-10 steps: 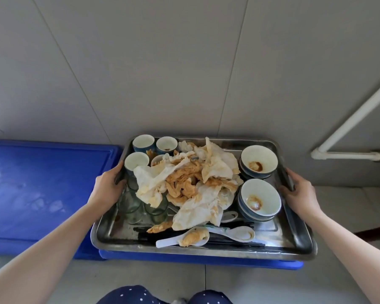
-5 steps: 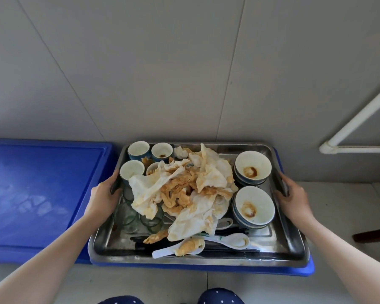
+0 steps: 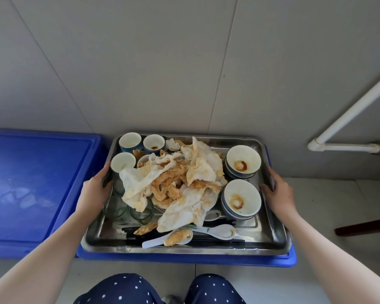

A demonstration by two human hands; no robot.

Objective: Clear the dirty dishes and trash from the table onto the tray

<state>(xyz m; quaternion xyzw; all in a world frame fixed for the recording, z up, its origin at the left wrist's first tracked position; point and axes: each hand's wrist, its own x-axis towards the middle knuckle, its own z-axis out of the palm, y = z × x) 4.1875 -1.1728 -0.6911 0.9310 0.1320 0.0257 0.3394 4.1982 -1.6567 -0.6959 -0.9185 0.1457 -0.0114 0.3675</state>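
- A metal tray [image 3: 105, 234] lies level over a blue crate [image 3: 184, 261], set against the wall. Its long axis runs left to right across the person.
- I cannot tell whether the tray rests fully on the crate or is held just above it.
- A heap of stained, crumpled napkins [image 3: 176, 181] fills the tray's middle.
- On its right side stand two stacks of bowls, the far stack [image 3: 242, 160] and the near stack [image 3: 241, 197]. Each top bowl has a brown smear of sauce at the bottom.
- Three small cups [image 3: 130, 140] stand upright in the far left corner, and one of them has a brown stain inside.
- Clear glasses [image 3: 119, 210] sit near the left edge, partly under the napkins.
- Dark chopsticks [image 3: 136, 232] lie along the near rim, pointing left to right.
- Two white spoons [image 3: 219, 231] lie over them with handles to the left. The nearer one carries a bit of orange food.
- The left hand [image 3: 94, 189] grasps the tray's left rim, thumb over the edge, with its fingers hidden beneath.
- The right hand [image 3: 280, 194] grasps the right rim the same way.
- A blue lid [image 3: 35, 183] lies just beside the crate on the left.
- A second ago the tray's near right corner overhung the crate. Now the crate's blue edge shows beyond that corner, and both hands keep their hold.
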